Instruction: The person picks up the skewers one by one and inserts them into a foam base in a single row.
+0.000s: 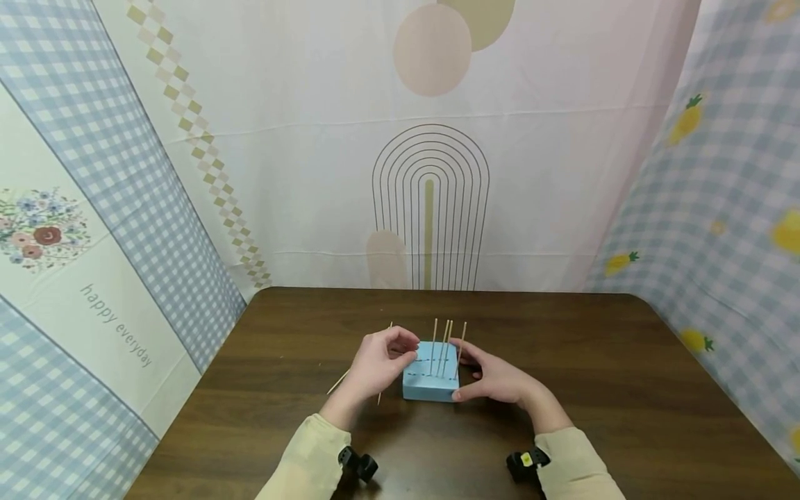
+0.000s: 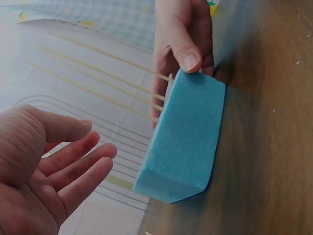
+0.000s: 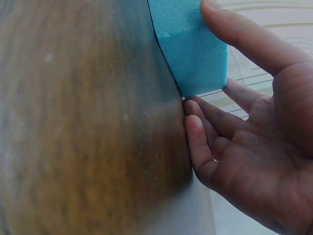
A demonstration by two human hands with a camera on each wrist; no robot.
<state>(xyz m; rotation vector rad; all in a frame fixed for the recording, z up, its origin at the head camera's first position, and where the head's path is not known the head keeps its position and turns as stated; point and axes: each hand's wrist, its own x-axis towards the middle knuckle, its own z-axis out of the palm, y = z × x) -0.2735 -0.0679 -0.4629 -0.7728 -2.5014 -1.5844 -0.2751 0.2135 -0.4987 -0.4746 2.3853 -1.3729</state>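
Blue foam block (image 1: 430,390) sits on the brown table (image 1: 281,389), with the right hand (image 1: 500,378) holding one end. The right thumb presses on the near side of the block, and the pointing finger reaches round to its far side. That thumb and finger are spread about as wide as the block is deep. The other right fingers are bent and low, close to the table, just past the block's end.

Four thin wooden sticks (image 1: 433,347) stand up from the top of the block, between the two hands. The last one is right by the right fingers, but I cannot tell if they touch it.

The left hand (image 1: 377,361) is at the other end of the block. Its fingers are softly bent, with a little gap under the thumb, and nothing shows in that gap. From the left wrist, its fingertips look apart from the block. Loose sticks (image 1: 338,382) lie on the table beside the left hand, on the side away from the block.
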